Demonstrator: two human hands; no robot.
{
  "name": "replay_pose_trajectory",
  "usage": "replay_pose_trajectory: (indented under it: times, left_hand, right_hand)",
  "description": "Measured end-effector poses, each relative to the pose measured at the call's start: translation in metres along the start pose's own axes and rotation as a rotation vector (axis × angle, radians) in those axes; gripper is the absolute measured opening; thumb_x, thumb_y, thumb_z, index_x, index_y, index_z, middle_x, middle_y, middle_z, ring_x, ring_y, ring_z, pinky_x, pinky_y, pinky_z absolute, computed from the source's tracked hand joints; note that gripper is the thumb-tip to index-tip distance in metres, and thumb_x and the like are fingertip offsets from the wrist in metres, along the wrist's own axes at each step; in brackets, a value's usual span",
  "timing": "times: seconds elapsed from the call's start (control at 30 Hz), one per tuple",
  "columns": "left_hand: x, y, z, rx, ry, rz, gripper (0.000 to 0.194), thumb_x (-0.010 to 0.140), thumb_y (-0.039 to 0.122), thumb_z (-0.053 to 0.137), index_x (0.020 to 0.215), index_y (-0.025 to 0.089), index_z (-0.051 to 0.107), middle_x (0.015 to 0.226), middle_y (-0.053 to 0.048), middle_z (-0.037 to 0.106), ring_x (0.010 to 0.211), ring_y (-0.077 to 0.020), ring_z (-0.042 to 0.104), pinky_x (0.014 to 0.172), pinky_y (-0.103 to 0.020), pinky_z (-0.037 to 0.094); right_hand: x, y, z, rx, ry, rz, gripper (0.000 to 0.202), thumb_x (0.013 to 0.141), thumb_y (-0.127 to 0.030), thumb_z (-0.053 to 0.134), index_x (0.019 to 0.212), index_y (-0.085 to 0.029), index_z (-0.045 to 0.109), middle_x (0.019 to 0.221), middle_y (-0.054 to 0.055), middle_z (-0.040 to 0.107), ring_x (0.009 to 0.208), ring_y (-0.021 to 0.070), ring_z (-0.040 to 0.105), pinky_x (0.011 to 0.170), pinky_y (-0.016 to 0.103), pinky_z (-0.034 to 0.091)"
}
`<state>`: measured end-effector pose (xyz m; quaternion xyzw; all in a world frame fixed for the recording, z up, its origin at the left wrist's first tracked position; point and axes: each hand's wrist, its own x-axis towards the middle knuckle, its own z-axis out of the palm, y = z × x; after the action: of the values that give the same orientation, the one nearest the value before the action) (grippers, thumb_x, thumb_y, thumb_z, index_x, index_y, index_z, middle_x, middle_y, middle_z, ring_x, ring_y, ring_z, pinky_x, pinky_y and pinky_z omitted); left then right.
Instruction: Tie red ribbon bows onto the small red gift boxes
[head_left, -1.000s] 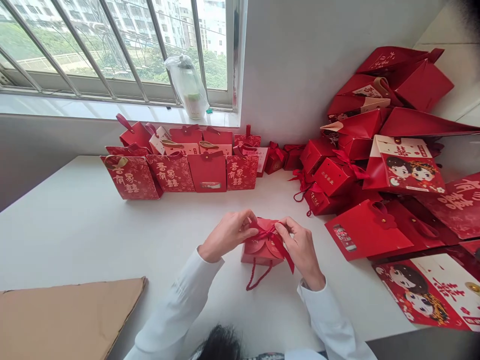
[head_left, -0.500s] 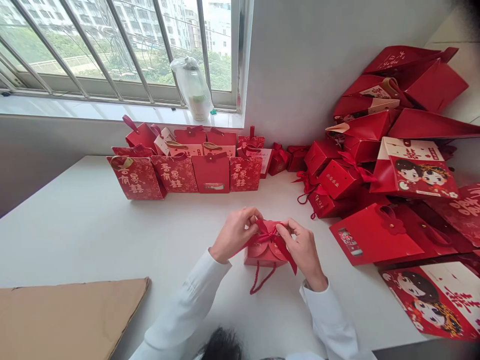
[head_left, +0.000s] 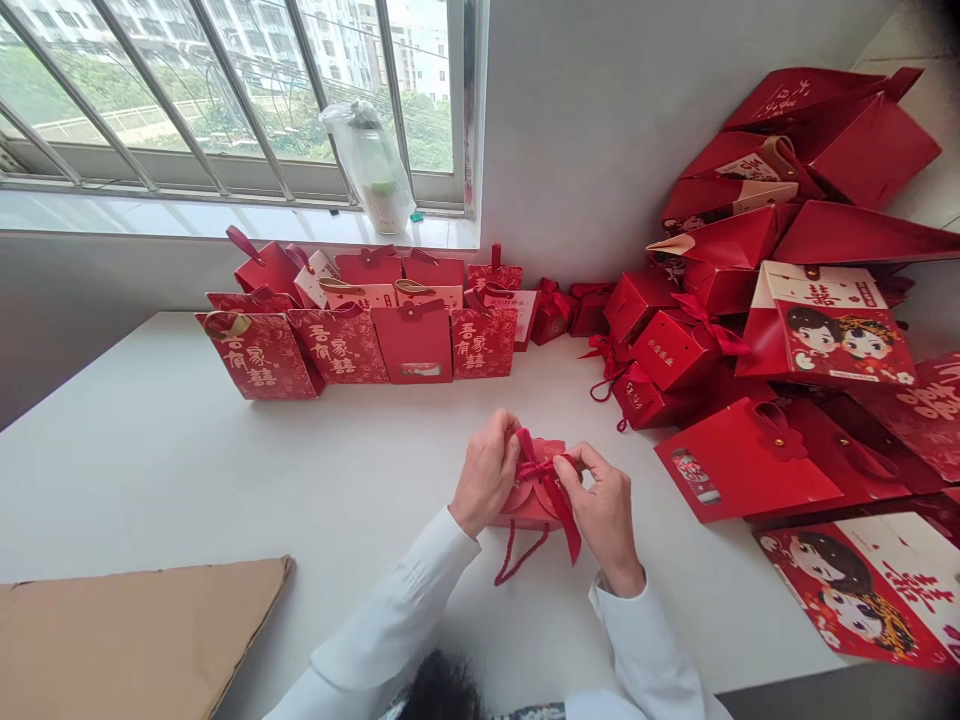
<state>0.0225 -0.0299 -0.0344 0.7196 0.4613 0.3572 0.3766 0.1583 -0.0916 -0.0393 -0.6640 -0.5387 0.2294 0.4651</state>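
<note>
A small red gift box [head_left: 529, 508] with petal-shaped top flaps sits on the white table in front of me. Across its top lies a red ribbon [head_left: 556, 503] looped into a bow, one tail hanging over the front right side. My left hand [head_left: 489, 472] pinches the bow's left loop, fingers closed. On the other side, my right hand [head_left: 602, 505] grips the right loop between thumb and fingers. A twisted red cord handle [head_left: 520, 570] droops from the box's near side onto the table. My hands hide parts of the box's left and right sides.
Several red gift bags [head_left: 341, 345] stand in rows below the window. A pile of red boxes and bags [head_left: 720, 350] fills the table's right side. Brown cardboard [head_left: 142, 640] lies at front left. A bagged cup [head_left: 382, 180] stands on the windowsill.
My left hand has turned more upright and its fingers have closed in on the left loop. The ribbon's right tail hangs slightly further left. The view has shifted a little.
</note>
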Motion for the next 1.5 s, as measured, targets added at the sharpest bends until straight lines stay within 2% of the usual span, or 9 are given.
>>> replay_pose_trajectory:
  times: [0.4, 1.33, 1.4, 1.5]
  left_hand:
    - [0.000, -0.007, 0.001, -0.042, -0.065, -0.038, 0.018, 0.092, 0.020, 0.027, 0.075, 0.021, 0.033, 0.072, 0.001, 0.044, 0.063, -0.0130, 0.039, 0.061, -0.026, 0.035]
    - [0.002, -0.011, 0.006, -0.075, -0.017, -0.090, 0.020, 0.092, 0.025, 0.028, 0.074, 0.021, 0.034, 0.069, 0.002, 0.044, 0.063, -0.0125, 0.042, 0.062, -0.025, 0.038]
    - [0.003, -0.011, 0.001, -0.074, -0.037, -0.088, 0.019, 0.091, 0.024, 0.029, 0.074, 0.021, 0.036, 0.069, 0.002, 0.046, 0.063, -0.0122, 0.043, 0.062, -0.025, 0.039]
    - [0.004, -0.008, -0.019, -0.093, -0.169, -0.064, 0.009, 0.087, 0.022, 0.039, 0.082, 0.020, 0.045, 0.079, 0.000, 0.055, 0.071, -0.0128, 0.052, 0.065, -0.025, 0.043]
  right_hand:
    - [-0.012, 0.006, 0.016, 0.063, 0.157, 0.033, 0.030, 0.089, -0.040, 0.046, 0.066, -0.021, 0.040, 0.056, -0.007, 0.037, 0.051, 0.0107, 0.032, 0.050, 0.022, 0.030]
    - [-0.013, 0.008, 0.019, 0.190, 0.169, 0.091, 0.033, 0.088, -0.044, 0.047, 0.065, -0.021, 0.039, 0.058, -0.006, 0.035, 0.053, 0.0111, 0.032, 0.050, 0.022, 0.031]
    - [-0.011, 0.008, 0.016, 0.216, 0.140, 0.110, 0.033, 0.087, -0.045, 0.049, 0.065, -0.021, 0.040, 0.059, -0.006, 0.038, 0.054, 0.0110, 0.034, 0.050, 0.022, 0.032]
    - [-0.009, 0.007, 0.006, 0.263, 0.108, 0.123, 0.029, 0.085, -0.046, 0.052, 0.072, -0.021, 0.045, 0.061, -0.005, 0.043, 0.055, 0.0116, 0.041, 0.052, 0.022, 0.037]
